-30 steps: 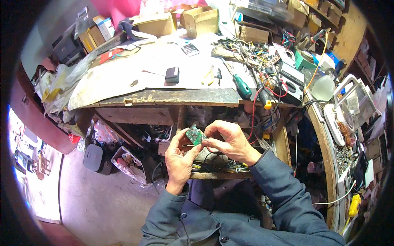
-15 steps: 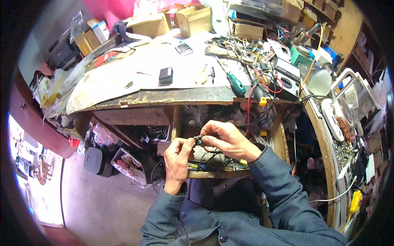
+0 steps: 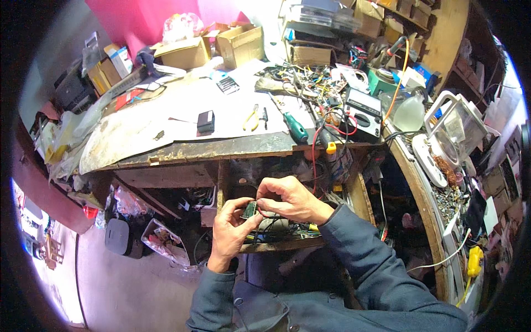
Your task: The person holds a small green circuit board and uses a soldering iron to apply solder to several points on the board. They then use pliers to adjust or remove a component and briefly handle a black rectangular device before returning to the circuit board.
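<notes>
Above an open drawer (image 3: 287, 244) I hold a small green circuit board (image 3: 250, 209) up in front of me. The thumb and fingers of my left hand (image 3: 231, 228) are closed on its edges, with its face showing between them. My right hand (image 3: 293, 200) is pinched together right beside the board's right edge. A thin reddish line, perhaps a wire, shows at those fingertips, but what they grip is too small to make out. Dark cables and thin yellow pieces lie in the drawer under my hands.
On the bench ahead stand a black box-shaped adapter (image 3: 206, 122), yellow-handled pliers (image 3: 251, 118) and a green-handled screwdriver (image 3: 295, 128). A multimeter (image 3: 359, 115) with red and black leads sits to the right, near a heap of wires (image 3: 310, 80). A carton of scraps (image 3: 165, 241) is on the floor.
The board has turned so that more of its green face shows. My left fingers have spread round its edges, and my right hand stays pinched beside it. The whole view has shifted slightly.
</notes>
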### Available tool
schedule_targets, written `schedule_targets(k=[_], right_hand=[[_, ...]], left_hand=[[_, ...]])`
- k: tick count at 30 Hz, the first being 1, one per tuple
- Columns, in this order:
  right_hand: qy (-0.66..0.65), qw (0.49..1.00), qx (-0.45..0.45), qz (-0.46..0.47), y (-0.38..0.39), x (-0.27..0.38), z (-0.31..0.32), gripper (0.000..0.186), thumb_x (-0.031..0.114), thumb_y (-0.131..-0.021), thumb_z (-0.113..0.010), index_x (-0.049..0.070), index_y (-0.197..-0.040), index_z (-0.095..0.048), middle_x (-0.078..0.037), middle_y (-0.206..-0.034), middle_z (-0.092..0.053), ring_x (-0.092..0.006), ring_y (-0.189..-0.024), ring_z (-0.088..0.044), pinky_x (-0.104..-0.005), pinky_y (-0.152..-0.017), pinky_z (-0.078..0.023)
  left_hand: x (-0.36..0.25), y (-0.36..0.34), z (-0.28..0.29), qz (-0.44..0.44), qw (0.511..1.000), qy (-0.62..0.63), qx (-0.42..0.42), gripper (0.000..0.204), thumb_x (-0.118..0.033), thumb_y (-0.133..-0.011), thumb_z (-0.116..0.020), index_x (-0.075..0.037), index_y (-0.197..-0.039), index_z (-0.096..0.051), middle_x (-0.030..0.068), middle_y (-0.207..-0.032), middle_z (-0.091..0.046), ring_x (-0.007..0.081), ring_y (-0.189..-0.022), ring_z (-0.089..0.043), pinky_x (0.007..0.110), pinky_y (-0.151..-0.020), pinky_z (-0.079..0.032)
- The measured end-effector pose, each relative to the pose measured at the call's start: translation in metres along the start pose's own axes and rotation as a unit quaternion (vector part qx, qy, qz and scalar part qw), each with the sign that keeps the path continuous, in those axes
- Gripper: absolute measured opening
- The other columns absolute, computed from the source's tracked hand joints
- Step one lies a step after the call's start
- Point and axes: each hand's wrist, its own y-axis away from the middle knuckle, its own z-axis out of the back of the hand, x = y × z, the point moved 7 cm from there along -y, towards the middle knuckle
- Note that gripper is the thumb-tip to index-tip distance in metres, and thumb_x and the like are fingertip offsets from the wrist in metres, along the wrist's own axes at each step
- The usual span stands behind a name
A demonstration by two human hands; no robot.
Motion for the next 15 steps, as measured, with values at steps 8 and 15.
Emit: schedule_targets(k=[8, 15], right_hand=[[0.053, 0.996, -0.039, 0.060, -0.005, 0.006, 0.007, 0.016, 0.015, -0.093, -0.072, 0.001, -0.098, -0.067, -0.002, -0.074, -0.064, -0.0073, -0.068, -0.056, -0.0260, -0.061, -0.046], [0.351, 0.877, -0.256, 0.203, -0.028, 0.053, 0.038, 0.007, 0.009, -0.092, -0.069, 0.003, -0.095, -0.067, -0.011, -0.078, -0.063, -0.0262, -0.066, -0.063, -0.0343, -0.061, -0.050]], left_hand=[[-0.018, 0.006, 0.006, -0.103, 0.977, -0.151, -0.108, 0.045, -0.001, -0.079, -0.084, 0.001, -0.119, -0.061, 0.0038, -0.108, -0.061, 0.0126, -0.093, -0.064, 0.026, -0.081, -0.055], [-0.017, 0.004, 0.009, -0.086, 0.976, -0.147, -0.133, 0.041, -0.009, -0.079, -0.086, 0.001, -0.113, -0.065, 0.0039, -0.099, -0.065, 0.0089, -0.082, -0.062, 0.024, -0.070, -0.052]])
